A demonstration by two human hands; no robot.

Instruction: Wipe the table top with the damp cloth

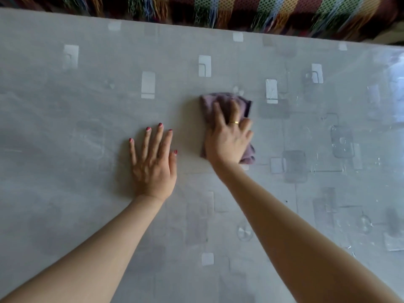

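Note:
A grey table top (87, 127) with pale square patterns fills the view. A crumpled mauve cloth (211, 103) lies on it right of centre. My right hand (229, 138), wearing a gold ring, presses down on the cloth with fingers spread over it, covering its middle. My left hand (154, 162) rests flat on the bare table to the left of the cloth, palm down, fingers apart, holding nothing.
A multicoloured striped textile with fringes (240, 12) runs along the far edge of the table. The right part of the table surface (349, 149) shows wet streaks and glare from light.

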